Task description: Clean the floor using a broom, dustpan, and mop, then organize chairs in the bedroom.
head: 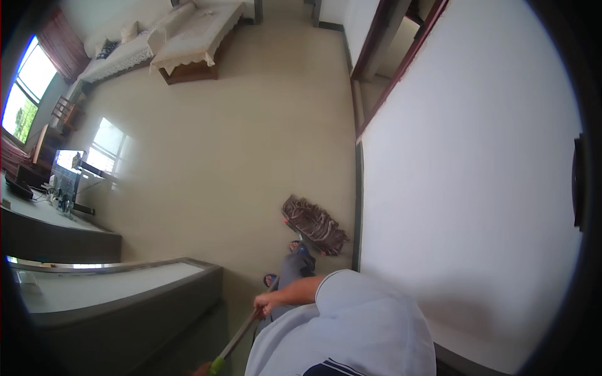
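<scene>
A mop with a metal pole (240, 334) runs slantwise past my legs. My right hand (265, 304) is closed around the pole partway along it. At the bottom edge, my left hand (202, 370) is partly cut off and blurred, at the green grip (216, 365) on the pole's end. The mop's brown string head (315, 225) lies flat on the tiled floor just ahead of my feet, near the right wall. My trouser leg hides the lower stretch of the pole. Blue sandals (270, 280) are on my feet.
Along the right run a white wall (461, 164), its dark baseboard (358, 207) and a doorway with a red-brown frame (404, 70). A dark-sided counter (141, 301) stands at lower left. Farther off are a cloth-covered table (197, 40), a sofa (120, 58) and a wooden chair (66, 113).
</scene>
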`<action>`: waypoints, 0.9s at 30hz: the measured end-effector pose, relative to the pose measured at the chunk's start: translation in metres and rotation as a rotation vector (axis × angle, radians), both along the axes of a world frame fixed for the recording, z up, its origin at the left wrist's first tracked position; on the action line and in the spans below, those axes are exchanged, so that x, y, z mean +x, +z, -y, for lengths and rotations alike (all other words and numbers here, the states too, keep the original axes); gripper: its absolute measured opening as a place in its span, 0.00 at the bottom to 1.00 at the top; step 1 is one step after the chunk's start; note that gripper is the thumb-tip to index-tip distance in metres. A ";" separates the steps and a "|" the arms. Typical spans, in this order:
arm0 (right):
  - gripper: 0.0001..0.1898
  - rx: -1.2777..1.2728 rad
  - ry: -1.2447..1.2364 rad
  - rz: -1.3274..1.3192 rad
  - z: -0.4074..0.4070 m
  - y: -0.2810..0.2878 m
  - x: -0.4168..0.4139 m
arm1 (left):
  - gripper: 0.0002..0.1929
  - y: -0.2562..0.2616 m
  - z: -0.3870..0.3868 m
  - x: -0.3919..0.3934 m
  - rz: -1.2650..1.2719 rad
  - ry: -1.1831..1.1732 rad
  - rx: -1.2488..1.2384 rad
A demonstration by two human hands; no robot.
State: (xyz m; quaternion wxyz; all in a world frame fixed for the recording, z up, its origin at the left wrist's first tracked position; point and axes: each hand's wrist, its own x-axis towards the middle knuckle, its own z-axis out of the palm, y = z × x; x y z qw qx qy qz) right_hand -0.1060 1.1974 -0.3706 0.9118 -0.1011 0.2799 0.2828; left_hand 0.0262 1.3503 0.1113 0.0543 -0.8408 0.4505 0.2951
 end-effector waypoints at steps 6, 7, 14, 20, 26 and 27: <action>0.11 -0.374 -0.279 -0.168 0.041 0.001 -0.014 | 0.12 -0.037 0.032 -0.035 -0.163 0.343 -0.050; 0.11 -0.386 -0.300 -0.181 0.065 -0.015 -0.026 | 0.14 -0.069 0.035 -0.032 -0.256 0.428 -0.090; 0.11 -0.866 -0.695 -0.669 0.296 0.009 -0.079 | 0.12 -0.239 0.227 -0.048 -0.349 0.093 -0.065; 0.10 -0.574 -1.135 -0.376 0.469 0.119 -0.098 | 0.10 -0.243 0.503 -0.107 -0.651 0.274 -0.037; 0.11 -0.845 -1.059 -0.302 0.534 0.158 -0.090 | 0.18 -0.262 0.640 -0.104 -0.566 0.057 -0.186; 0.11 -0.857 -1.045 -0.302 0.537 0.158 -0.087 | 0.20 -0.265 0.641 -0.100 -0.518 -0.002 -0.251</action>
